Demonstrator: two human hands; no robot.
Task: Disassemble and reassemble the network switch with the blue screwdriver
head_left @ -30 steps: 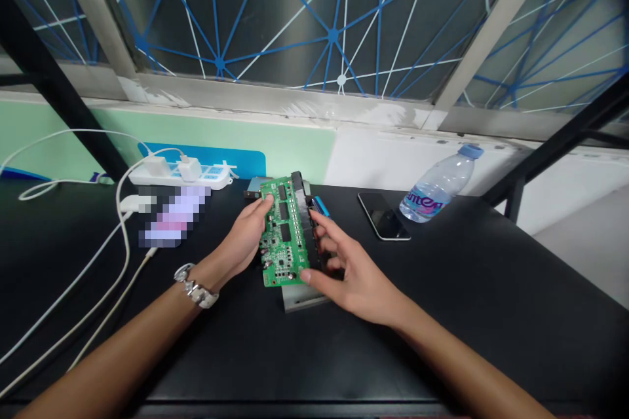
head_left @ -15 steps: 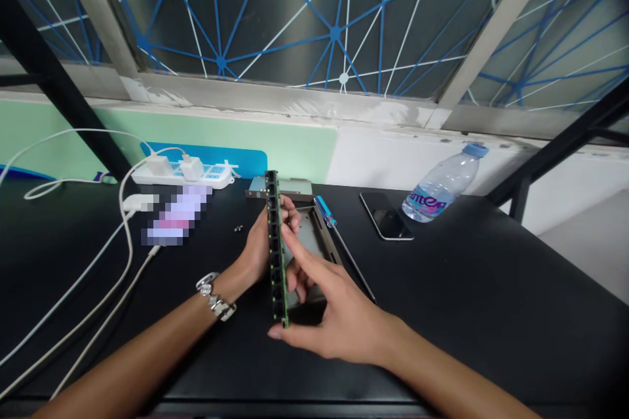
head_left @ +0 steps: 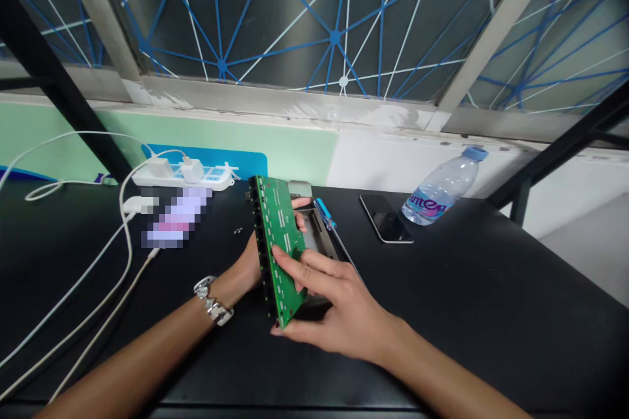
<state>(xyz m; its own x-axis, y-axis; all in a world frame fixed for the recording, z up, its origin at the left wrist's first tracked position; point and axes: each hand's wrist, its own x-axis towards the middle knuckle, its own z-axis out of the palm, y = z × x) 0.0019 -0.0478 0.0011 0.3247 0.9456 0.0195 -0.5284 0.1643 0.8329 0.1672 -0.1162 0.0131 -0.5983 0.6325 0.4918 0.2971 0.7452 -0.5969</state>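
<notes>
A green circuit board (head_left: 282,226) with a row of black ports along its left edge is tilted up between my two hands. My right hand (head_left: 339,294) grips its near corner, thumb at the bottom edge and fingers across the green face. Behind the board, my left hand (head_left: 249,262) supports the far side; most of its palm is hidden, with fingertips showing past the right edge. Beneath and beyond lies an open grey metal case (head_left: 322,236), partly covered by the board and hands. A second metal piece (head_left: 299,190) sits behind the board near the wall.
A blue-handled screwdriver (head_left: 325,215) lies along the case's right side. Several small screws (head_left: 238,231) rest left of the board. Further right are a phone (head_left: 386,218) and a water bottle (head_left: 442,186). A power strip (head_left: 183,175) and white cables (head_left: 128,236) occupy the left.
The circuit board has turned from nearly edge-on so that its green face now shows, its top edge shifting left. Both hands still hold it.
</notes>
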